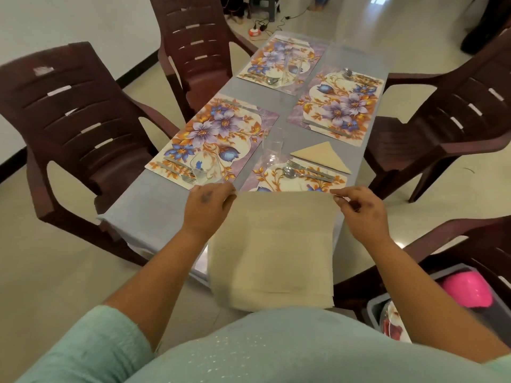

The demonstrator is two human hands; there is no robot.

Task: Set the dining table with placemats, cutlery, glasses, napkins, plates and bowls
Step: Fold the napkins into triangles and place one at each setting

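A beige cloth napkin (272,244) hangs spread out in front of me over the near end of the table. My left hand (207,208) pinches its top left corner and my right hand (359,208) pinches its top right corner. Several floral placemats lie on the blue tablecloth (146,211), such as the near left one (213,136), each with cutlery. A fork and spoon (301,171) rest on the near right placemat (290,183), which the napkin partly hides. A folded triangular napkin (320,156) lies beyond it. One glass (206,168) stands near left, another (272,146) at the centre.
Dark brown plastic chairs stand on both sides, one at the left (74,120) and one at the right (448,120). A grey bin (456,275) at my lower right holds a pink bowl (467,290) and plates. A tall glass (289,76) stands at the far end.
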